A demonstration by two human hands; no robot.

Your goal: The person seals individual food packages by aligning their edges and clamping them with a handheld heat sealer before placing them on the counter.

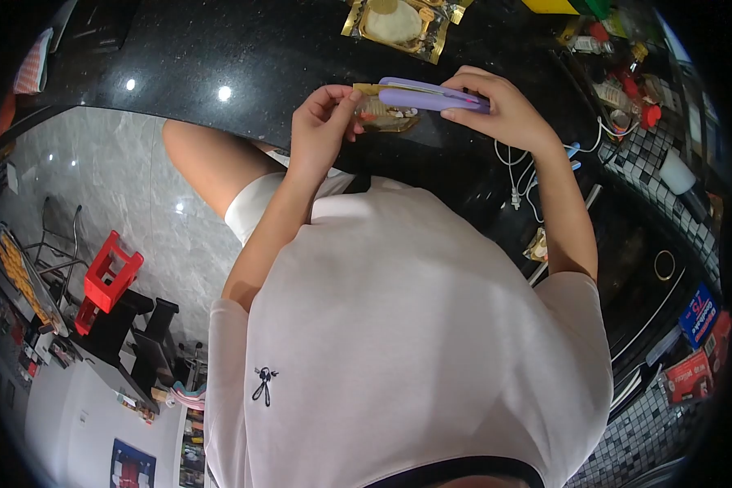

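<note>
My right hand (496,102) wraps round the rear end of a purple long-jawed heat sealer (419,98). Its narrow jaws point left and lie across the upper edge of a clear plastic packet (386,120) with gold trim. Between thumb and fingers, my left hand (327,126) pinches the packet's left edge, close to the sealer's tip. What is inside the packet is hard to make out. Above the hands, several gold-trimmed packets (394,24) lie on the black counter (244,53), one showing a round whitish piece.
A white cord with a plug (515,195) lies right of my body, beneath my right forearm. Bottles and jars (618,93) crowd the counter's right side. A small packet (537,244) is near my right elbow. On the floor to the left stands a red stool (112,272).
</note>
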